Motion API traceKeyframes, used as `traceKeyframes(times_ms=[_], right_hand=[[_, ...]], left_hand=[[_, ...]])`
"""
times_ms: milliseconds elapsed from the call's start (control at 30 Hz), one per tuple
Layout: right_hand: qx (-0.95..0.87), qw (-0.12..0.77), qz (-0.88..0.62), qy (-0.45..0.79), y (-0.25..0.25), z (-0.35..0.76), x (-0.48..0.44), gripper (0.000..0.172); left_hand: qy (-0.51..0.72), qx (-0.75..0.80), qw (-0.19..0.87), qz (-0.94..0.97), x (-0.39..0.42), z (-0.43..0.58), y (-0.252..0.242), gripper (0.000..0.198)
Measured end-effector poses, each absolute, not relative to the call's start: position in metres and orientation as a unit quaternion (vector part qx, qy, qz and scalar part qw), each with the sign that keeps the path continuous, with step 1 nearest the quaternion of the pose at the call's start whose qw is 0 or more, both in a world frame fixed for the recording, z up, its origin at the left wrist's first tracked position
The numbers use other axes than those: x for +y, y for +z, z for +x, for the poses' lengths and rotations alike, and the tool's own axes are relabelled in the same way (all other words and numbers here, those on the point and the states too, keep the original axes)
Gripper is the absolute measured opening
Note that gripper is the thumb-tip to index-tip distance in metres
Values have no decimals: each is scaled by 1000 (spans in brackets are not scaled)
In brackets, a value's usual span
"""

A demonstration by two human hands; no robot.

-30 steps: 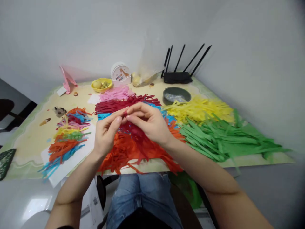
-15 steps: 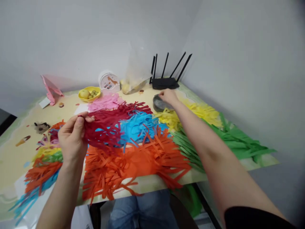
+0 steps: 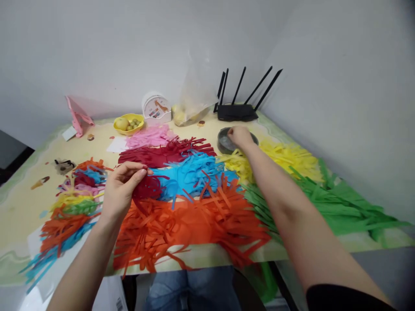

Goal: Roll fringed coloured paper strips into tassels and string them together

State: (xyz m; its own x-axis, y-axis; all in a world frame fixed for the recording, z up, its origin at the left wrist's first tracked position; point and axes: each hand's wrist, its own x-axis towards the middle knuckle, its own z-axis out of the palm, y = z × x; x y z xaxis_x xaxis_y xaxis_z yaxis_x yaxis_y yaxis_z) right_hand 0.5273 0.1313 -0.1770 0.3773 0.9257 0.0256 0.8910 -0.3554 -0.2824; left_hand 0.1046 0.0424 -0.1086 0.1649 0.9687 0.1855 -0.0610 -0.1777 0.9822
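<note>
My left hand (image 3: 125,183) pinches a dark red fringed piece of tissue paper (image 3: 147,188) by its top edge. The piece hangs over the blue fringed paper (image 3: 191,172) and the orange fringed paper (image 3: 191,220). My right hand (image 3: 242,137) reaches to a round dark grey bowl (image 3: 223,146), its closed fingertips at or inside the rim. Whether they hold anything is hidden. To the left lies a layered bundle of multicoloured fringe (image 3: 66,220). Behind the blue paper is a pile of dark red fringe (image 3: 155,154).
Yellow fringe (image 3: 288,157) and green fringe (image 3: 350,207) cover the right side. Along the back stand a black router (image 3: 236,112), a clear bag (image 3: 197,95), a white tub (image 3: 156,108), a yellow fruit dish (image 3: 139,128) and a pink stand (image 3: 78,116). Pink fringe (image 3: 152,136) lies before them.
The view has shifted, so the table things appear further right. My left hand has come lower and nearer with the dark red paper, off the pile. My right hand stays at the bowl.
</note>
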Motion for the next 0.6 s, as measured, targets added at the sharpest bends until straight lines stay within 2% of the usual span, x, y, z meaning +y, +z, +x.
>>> traceKeyframes(times_ms=[67,133,200,233,300,367,600], right_hand=[[-554,191,-808,61,-162,511,119,32],[-578,310,-748,103,-148,479,102,31],[-589,504,-583,243,-135,435,77,24],[-589,557,-496,312,-129,411,62,26],[-581,593,-385,403,-119,367,32,34],[-562,601,-339,455,-111,334,5,35],[-518,608,-308,516,-101,291,-34,35]], left_hand=[[511,401,475,594,40,106,-107,24],[508,396,446,621,36,112,-104,20],[508,383,432,640,30,121,-101,18],[510,376,429,644,27,126,-99,17],[523,364,424,644,19,135,-96,16],[536,355,413,645,9,140,-94,13],[550,340,363,671,-21,130,-90,6]])
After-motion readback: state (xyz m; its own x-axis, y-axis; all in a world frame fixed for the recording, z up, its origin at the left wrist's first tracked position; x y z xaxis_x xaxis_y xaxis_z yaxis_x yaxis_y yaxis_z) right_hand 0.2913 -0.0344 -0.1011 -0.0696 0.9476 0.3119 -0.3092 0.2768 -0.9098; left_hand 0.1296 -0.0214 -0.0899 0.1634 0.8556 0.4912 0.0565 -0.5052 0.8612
